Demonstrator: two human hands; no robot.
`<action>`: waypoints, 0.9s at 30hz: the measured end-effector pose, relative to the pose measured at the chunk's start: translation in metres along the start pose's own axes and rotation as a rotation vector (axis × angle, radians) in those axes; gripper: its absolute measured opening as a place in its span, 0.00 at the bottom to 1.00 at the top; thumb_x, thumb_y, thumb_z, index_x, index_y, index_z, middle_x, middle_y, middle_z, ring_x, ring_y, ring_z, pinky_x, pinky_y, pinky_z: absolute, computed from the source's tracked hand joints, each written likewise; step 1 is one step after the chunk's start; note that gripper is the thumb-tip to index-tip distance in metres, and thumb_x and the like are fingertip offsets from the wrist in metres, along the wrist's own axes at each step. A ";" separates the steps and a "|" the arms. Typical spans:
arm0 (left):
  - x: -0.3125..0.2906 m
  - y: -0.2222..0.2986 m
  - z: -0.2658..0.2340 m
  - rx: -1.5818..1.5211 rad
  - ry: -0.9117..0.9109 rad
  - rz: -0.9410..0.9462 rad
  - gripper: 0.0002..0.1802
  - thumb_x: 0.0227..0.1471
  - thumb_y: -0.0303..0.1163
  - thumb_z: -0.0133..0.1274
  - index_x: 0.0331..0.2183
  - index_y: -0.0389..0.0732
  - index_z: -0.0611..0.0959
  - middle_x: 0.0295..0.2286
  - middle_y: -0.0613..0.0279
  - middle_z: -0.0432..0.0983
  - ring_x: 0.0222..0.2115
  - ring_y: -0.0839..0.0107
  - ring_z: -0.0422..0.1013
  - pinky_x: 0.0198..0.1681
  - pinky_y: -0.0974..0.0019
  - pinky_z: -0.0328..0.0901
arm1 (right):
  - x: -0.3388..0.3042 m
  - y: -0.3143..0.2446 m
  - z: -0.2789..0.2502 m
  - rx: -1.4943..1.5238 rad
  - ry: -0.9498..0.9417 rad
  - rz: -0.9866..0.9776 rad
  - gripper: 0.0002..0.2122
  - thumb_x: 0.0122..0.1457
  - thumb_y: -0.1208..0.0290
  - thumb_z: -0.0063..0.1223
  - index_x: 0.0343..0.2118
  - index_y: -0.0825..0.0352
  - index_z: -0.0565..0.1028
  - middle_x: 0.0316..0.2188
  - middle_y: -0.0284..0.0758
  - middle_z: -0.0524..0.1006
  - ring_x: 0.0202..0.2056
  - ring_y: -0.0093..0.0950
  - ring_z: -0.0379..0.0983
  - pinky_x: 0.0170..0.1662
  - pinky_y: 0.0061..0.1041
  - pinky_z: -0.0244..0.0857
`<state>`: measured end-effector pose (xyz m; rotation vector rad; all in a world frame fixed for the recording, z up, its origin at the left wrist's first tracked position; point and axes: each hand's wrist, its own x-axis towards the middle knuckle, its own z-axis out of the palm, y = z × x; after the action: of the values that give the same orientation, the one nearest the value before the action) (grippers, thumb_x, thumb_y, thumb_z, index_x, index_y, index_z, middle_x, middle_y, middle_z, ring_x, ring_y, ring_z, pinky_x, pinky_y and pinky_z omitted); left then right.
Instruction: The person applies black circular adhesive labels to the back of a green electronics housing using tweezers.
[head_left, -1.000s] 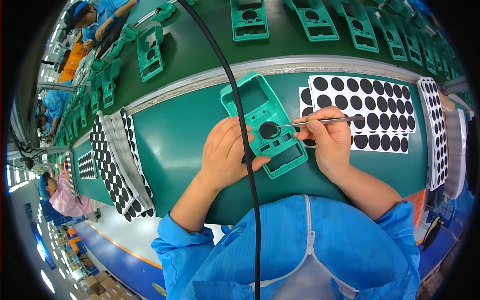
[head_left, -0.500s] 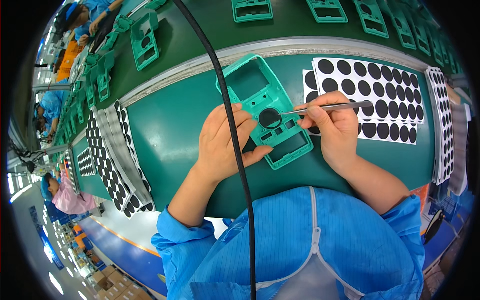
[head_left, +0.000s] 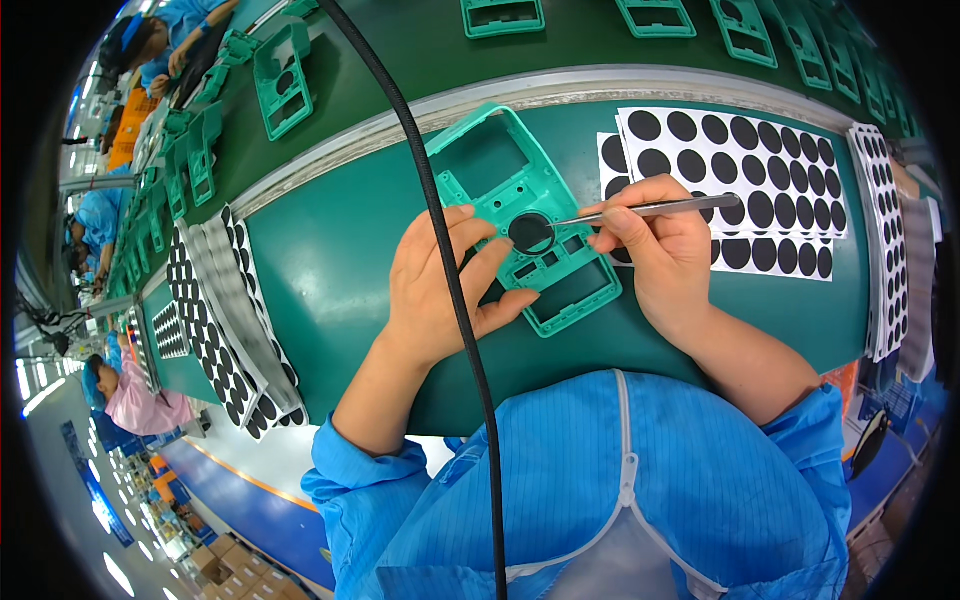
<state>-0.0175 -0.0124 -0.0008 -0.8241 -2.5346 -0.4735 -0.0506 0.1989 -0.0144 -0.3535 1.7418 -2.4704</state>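
A green plastic housing (head_left: 560, 190) with rectangular openings lies tilted on the green tabletop in front of me. In its round recess sits a black disc (head_left: 531, 233). My left hand (head_left: 437, 280) grips the housing's left side, thumb toward its lower part and fingers near the recess. My right hand (head_left: 662, 250) is closed on metal tweezers (head_left: 665, 208). Their tip points left and reaches the right edge of the disc; whether it touches the disc I cannot tell. A black cable crosses in front of my left hand and hides part of it.
Sheets of black round stickers (head_left: 775, 180) lie right of the housing, with another stack (head_left: 880, 240) at the far right. More sticker sheets (head_left: 215, 320) hang over the left edge. Beyond a metal rail (head_left: 520, 90), a belt carries several green housings (head_left: 285, 85). Co-workers sit at left.
The view has shifted slightly. The tweezers' tip stays at the disc's right edge, and both hands keep nearly the same pose around the housing.
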 end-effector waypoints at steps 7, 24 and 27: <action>0.001 0.003 -0.004 -0.025 -0.112 -0.060 0.21 0.27 0.37 0.64 0.32 0.49 0.82 0.37 0.61 0.68 0.43 0.56 0.61 0.46 0.55 0.58 | 0.000 -0.001 0.000 -0.026 -0.010 0.005 0.02 0.57 0.77 0.48 0.31 0.70 0.69 0.25 0.31 0.73 0.24 0.14 0.68 0.28 0.10 0.63; 0.005 0.007 -0.008 -0.090 -0.198 -0.123 0.21 0.29 0.35 0.63 0.33 0.49 0.82 0.40 0.60 0.64 0.44 0.58 0.58 0.48 0.59 0.52 | 0.000 -0.005 0.004 -0.112 -0.006 -0.009 0.02 0.56 0.79 0.49 0.31 0.71 0.70 0.24 0.32 0.72 0.24 0.16 0.69 0.27 0.12 0.64; 0.006 0.008 -0.008 -0.086 -0.200 -0.120 0.21 0.30 0.35 0.62 0.35 0.50 0.82 0.40 0.60 0.64 0.44 0.58 0.57 0.48 0.59 0.52 | 0.000 -0.006 0.004 -0.114 -0.015 -0.015 0.01 0.56 0.80 0.49 0.30 0.72 0.71 0.24 0.32 0.72 0.24 0.16 0.69 0.27 0.13 0.64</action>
<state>-0.0144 -0.0072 0.0099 -0.7883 -2.7767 -0.5670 -0.0489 0.1971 -0.0077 -0.3952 1.8857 -2.3778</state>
